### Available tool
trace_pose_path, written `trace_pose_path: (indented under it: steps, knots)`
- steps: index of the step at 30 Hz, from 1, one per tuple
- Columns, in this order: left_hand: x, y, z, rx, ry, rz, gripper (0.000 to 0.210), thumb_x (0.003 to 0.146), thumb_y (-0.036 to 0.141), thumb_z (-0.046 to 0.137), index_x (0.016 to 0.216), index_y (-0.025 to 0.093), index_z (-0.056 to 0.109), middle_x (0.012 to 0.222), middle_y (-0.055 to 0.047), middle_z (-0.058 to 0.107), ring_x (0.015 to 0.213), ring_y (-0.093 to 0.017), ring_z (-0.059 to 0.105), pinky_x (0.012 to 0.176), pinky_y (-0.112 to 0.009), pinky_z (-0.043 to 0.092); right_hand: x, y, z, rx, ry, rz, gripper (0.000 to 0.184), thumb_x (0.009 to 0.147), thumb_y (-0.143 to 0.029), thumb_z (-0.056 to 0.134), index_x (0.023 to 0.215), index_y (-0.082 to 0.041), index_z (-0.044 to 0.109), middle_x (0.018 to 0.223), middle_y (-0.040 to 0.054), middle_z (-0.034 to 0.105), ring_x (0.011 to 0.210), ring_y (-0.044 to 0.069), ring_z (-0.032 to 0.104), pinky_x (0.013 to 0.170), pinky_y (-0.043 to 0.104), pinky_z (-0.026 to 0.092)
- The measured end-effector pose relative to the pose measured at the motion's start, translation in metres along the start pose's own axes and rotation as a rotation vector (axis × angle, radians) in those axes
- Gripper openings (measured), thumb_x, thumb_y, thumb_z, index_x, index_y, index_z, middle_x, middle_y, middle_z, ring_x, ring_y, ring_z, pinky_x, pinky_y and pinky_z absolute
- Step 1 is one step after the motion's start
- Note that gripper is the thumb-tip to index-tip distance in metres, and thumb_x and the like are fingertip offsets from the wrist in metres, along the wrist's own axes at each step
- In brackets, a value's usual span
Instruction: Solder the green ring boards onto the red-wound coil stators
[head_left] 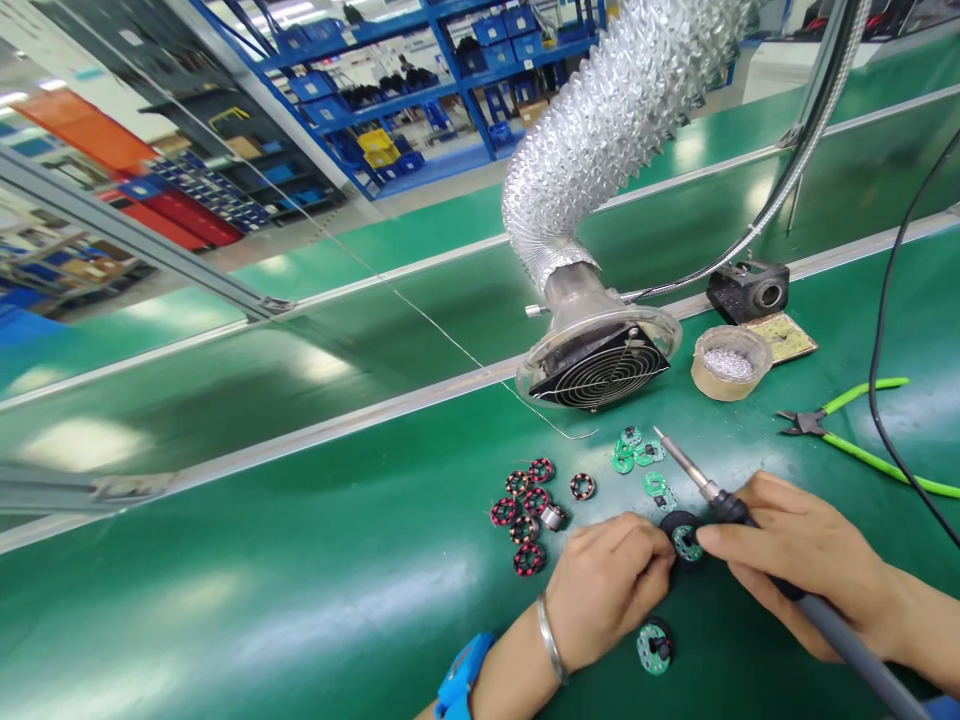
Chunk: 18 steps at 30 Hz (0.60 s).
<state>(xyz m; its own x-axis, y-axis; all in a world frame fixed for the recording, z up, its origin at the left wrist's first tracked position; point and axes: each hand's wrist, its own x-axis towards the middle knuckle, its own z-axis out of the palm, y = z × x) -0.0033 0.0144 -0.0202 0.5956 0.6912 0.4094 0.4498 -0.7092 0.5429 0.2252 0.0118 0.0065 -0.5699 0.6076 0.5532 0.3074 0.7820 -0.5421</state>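
Note:
My right hand (814, 555) is closed round a soldering iron (727, 508), its bare tip pointing up and away to the left. A fingertip of that hand reaches the edge of a round green circuit board (685, 545) seated in a black ring (675, 521). Curled fingers of my left hand (615, 575) grip the ring's left side; their tips are partly hidden. Closer to me lies another round board with a black part (655, 648). Several loose green boards (634, 452) sit beyond the iron. Left of them are several copper-and-red wound motor stators (528, 505).
A fume extractor fan (600, 368) hangs from a silver duct (592, 130) over the green bench. Behind right stand a tub of shiny bits (729, 364), a yellow sponge (784, 338) and an iron holder (750, 290). Green-handled cutters (814, 422) and a black cable (877, 370) lie right.

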Motion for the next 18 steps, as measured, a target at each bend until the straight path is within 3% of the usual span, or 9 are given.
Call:
trace_pose_path:
  steps: [3, 6, 10, 18]
  knots:
    - [-0.001, 0.002, 0.001, 0.065, 0.02, 0.017, 0.009, 0.091, 0.013, 0.05, 0.089, 0.019, 0.056, 0.076, 0.0, 0.067, 0.063, -0.012, 0.062, 0.058, -0.021, 0.046, 0.001, -0.014, -0.013, -0.096, 0.082, 0.04, 0.046, 0.085, -0.011, 0.05, 0.13, -0.019, 0.05, 0.075, 0.0039, 0.058, 0.066, 0.019, 0.055, 0.057, 0.032, 0.045]
    - [-0.002, 0.005, 0.003, 0.112, 0.053, 0.035, 0.008, 0.091, 0.012, 0.05, 0.089, 0.018, 0.056, 0.075, 0.0, 0.068, 0.063, -0.012, 0.063, 0.058, -0.021, 0.046, -0.004, -0.027, -0.019, -0.153, 0.104, 0.104, 0.032, 0.087, -0.013, 0.047, 0.117, -0.019, 0.057, 0.077, 0.0056, 0.062, 0.072, 0.022, 0.062, 0.059, 0.033, 0.048]
    - [-0.002, 0.006, 0.005, 0.171, 0.068, 0.05, 0.008, 0.092, 0.013, 0.05, 0.089, 0.018, 0.056, 0.075, 0.0, 0.068, 0.064, -0.013, 0.064, 0.058, -0.023, 0.046, -0.011, -0.036, -0.012, -0.114, 0.147, 0.123, 0.017, 0.092, -0.016, 0.044, 0.1, -0.02, 0.058, 0.067, 0.0036, 0.061, 0.062, 0.02, 0.062, 0.06, 0.035, 0.049]
    - [-0.003, 0.005, 0.003, 0.154, 0.057, 0.045, 0.008, 0.092, 0.014, 0.05, 0.09, 0.018, 0.056, 0.077, 0.0, 0.069, 0.065, -0.013, 0.066, 0.059, -0.022, 0.048, -0.005, -0.041, -0.004, -0.054, 0.135, 0.195, 0.019, 0.089, -0.014, 0.045, 0.098, -0.021, 0.06, 0.065, 0.0029, 0.061, 0.059, 0.02, 0.063, 0.059, 0.035, 0.052]
